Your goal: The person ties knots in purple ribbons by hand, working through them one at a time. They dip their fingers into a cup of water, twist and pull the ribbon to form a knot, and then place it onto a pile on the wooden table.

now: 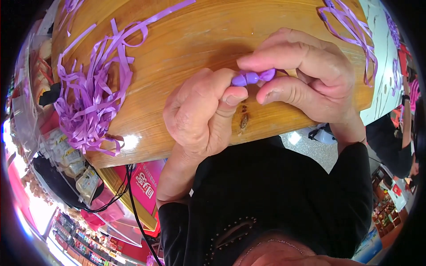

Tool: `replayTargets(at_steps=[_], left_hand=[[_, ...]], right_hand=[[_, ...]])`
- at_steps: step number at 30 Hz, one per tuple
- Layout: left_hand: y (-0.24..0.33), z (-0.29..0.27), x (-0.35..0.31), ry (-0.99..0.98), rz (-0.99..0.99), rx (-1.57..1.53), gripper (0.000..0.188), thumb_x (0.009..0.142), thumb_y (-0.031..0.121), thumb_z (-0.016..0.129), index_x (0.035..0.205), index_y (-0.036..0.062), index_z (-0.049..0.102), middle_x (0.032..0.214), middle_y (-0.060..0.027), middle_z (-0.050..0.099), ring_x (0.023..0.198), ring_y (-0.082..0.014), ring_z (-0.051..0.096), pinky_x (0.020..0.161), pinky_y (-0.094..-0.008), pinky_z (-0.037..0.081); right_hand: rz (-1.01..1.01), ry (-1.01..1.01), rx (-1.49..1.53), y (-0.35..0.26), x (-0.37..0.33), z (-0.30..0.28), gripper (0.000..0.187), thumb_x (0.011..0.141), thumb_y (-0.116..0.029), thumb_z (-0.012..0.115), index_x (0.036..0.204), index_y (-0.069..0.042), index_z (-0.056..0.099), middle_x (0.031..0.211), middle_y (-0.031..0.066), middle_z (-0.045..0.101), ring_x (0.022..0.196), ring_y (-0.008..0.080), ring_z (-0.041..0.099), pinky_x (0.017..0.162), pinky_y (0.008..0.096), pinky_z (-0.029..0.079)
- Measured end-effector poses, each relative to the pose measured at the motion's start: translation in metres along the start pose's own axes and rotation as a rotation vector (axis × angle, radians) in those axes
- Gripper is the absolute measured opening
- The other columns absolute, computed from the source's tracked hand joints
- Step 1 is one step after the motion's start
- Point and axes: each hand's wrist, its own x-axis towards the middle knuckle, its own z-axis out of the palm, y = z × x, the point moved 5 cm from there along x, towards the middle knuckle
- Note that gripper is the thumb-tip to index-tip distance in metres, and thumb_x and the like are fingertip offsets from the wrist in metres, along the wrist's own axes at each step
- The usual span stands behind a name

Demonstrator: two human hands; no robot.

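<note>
Just above the wooden table, a short length of purple ribbon (246,79) is bunched into small rounded, glossy folds between my two hands. My left hand (199,106) pinches its left end between thumb and bent index finger. Curled around the other end is my right hand (313,73), its thumb and index fingertips apart. The ribbon runs back into the right hand's fingers, where its tail is hidden. On the table to the left lies a loose, tangled heap of purple ribbons (91,102), one long strip trailing toward the far edge.
More purple ribbon loops (355,33) hang over the table's right side, beside a white marbled surface (377,53). Below the left edge of the wooden table (177,35) are black cables (131,195), a pink printed box (146,184) and clear packages. Another person's arm (406,117) shows at far right.
</note>
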Motion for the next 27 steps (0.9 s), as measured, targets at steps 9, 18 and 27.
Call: replayTargets(at_steps=[9,18,27], left_hand=[[0.007,0.003,0.004,-0.052,0.003,0.025,0.020,0.080,0.016,0.068,0.089,-0.0003,0.062,0.058,-0.0057,0.050,0.046,-0.0173,0.045,0.043,-0.0277,0.036],[0.010,0.003,0.007,-0.110,0.004,0.025,0.020,0.081,0.018,0.067,0.085,-0.0008,0.061,0.061,-0.0080,0.054,0.046,-0.0190,0.049,0.044,-0.0280,0.038],[0.006,0.004,0.008,-0.067,-0.177,-0.196,0.018,0.082,0.017,0.066,0.079,-0.0007,0.062,0.062,-0.0085,0.055,0.049,-0.0180,0.052,0.045,-0.0268,0.039]], right_hand=[[-0.259,0.114,-0.244,-0.012,-0.002,-0.001,0.031,0.068,-0.005,0.074,0.094,0.007,0.062,0.083,0.0162,0.062,0.067,0.0221,0.059,0.056,0.0290,0.047],[-0.249,0.092,-0.190,-0.008,-0.003,-0.001,0.027,0.068,-0.002,0.073,0.090,0.006,0.061,0.082,0.0167,0.060,0.065,0.0224,0.058,0.055,0.0291,0.045],[-0.162,0.032,-0.070,-0.001,-0.002,0.002,0.024,0.070,-0.004,0.072,0.090,0.004,0.061,0.078,0.0136,0.059,0.065,0.0214,0.057,0.055,0.0300,0.044]])
